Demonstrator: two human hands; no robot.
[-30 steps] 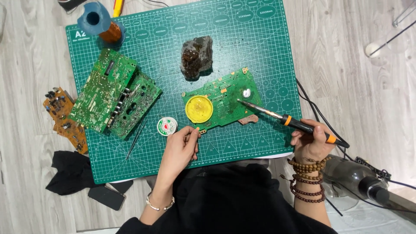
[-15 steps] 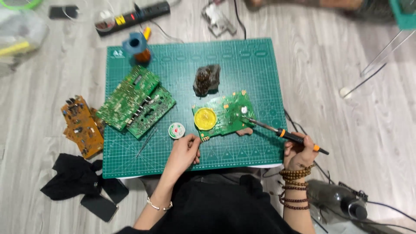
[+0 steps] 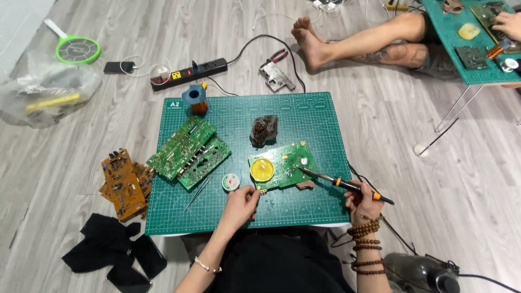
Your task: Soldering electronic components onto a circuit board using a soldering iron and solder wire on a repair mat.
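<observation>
A green circuit board point(image 3: 282, 163) with a round yellow part lies on the green cutting mat point(image 3: 304, 116). My right hand point(image 3: 362, 199) grips an orange-and-black soldering iron point(image 3: 342, 183), whose tip rests on the board's right side. My left hand point(image 3: 240, 205) pinches the board's near left corner, its fingers closed on the edge. A small solder reel point(image 3: 230, 182) sits just left of that hand, with tweezers point(image 3: 197, 192) beside it.
Two more green boards point(image 3: 187, 153) lie on the mat's left, a dark bag of parts point(image 3: 264, 130) behind. Brown boards point(image 3: 124, 183), black cloth point(image 3: 111, 247), a power strip point(image 3: 187, 71) and another person's legs point(image 3: 369, 40) surround the mat. A hot-air tool point(image 3: 423, 274) lies near right.
The camera has pulled back and tilted up, so more floor and another person's legs show. Both hands and the iron stay on the board as before.
</observation>
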